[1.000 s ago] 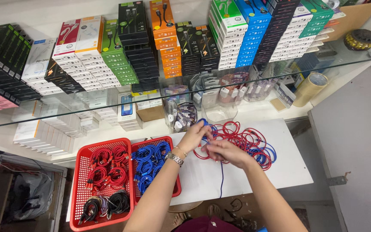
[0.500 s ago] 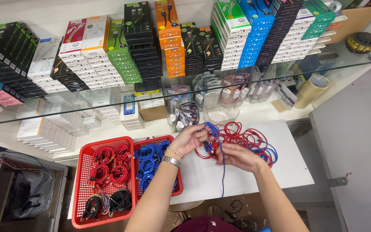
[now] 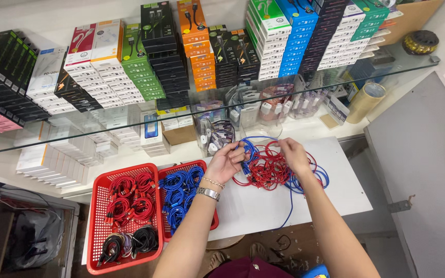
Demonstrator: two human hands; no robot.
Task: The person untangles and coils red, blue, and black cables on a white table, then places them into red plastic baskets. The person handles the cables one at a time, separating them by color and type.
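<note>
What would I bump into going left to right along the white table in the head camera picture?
Red basket of red and black cables → red basket of blue cables → left hand → pile of red and blue cables → right hand.

Blue cable (image 3: 248, 150) looped, partly coiled, atop loose heap of red and blue cables (image 3: 274, 170) on white tabletop (image 3: 263, 208)

Both forearms are left bare, no sleeves seen. On the left wrist, a metal-link watch (image 3: 208, 193) and a thin beaded bracelet (image 3: 212, 181) (gold-toned) are worn. Maroon clothing (image 3: 243, 268) is glimpsed below.
</note>
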